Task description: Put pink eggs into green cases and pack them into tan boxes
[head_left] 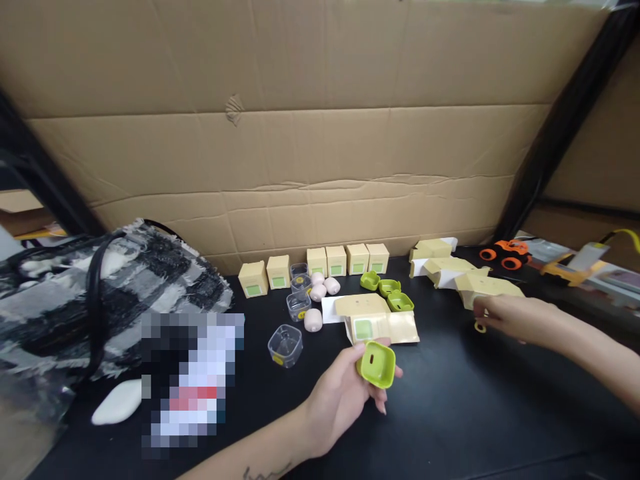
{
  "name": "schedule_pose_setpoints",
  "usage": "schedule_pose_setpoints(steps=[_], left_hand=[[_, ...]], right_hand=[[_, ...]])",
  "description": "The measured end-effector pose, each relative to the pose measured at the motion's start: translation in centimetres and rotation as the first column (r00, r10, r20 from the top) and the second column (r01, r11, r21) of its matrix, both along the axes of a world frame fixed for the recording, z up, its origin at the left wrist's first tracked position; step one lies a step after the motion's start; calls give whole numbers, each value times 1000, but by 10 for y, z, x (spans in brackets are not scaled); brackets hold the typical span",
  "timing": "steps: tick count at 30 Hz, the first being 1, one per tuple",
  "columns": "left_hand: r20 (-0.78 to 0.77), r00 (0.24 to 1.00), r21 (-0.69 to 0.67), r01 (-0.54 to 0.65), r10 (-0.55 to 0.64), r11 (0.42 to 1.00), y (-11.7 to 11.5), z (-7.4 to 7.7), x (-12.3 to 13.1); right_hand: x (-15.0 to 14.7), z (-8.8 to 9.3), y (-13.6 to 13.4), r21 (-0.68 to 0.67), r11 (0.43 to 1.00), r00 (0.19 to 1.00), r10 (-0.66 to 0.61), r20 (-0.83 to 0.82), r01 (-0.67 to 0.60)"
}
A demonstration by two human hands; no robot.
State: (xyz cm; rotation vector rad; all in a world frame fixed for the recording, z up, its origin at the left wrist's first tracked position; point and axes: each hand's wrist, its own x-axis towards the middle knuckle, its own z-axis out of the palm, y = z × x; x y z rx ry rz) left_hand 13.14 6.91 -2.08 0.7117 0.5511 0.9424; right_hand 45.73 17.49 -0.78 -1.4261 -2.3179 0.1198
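My left hand [345, 393] holds up a small lime-green cup-like case [379, 365], its hollow side facing me and a dark slot in its wall. At the right, my right hand [505, 317] has its fingers pinched at a small pale-yellow ring [480, 327], just above the black table. Beside that hand lies an unfolded cream box [485, 288]. Three more green cases [390, 288] sit behind my left hand. An opened flat cream carton [370, 317] with a green square lies just beyond it.
Several small cream boxes [316, 262] stand along the cardboard wall [320, 147]. Clear plastic containers [285, 345] and rounded pale-pink pieces [313, 320] are left of centre. A checked bag [150, 287] and a white object [119, 401] lie left; an orange toy truck [506, 254] stands right.
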Motion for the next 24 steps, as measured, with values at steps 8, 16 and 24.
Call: schedule_pose_setpoints(steps=[8, 16, 24], left_hand=[[45, 998, 35, -49, 47, 998, -3, 11, -3], [-66, 951, 149, -291, 303, 945, 0, 18, 0], [-85, 951, 169, -280, 297, 945, -6, 3, 5]], right_hand=[[-38, 27, -7, -45, 988, 989, 148, -21, -149], [-142, 58, -57, 30, 881, 643, 367, -672, -472], [-158, 18, -64, 296, 872, 804, 480, -351, -391]])
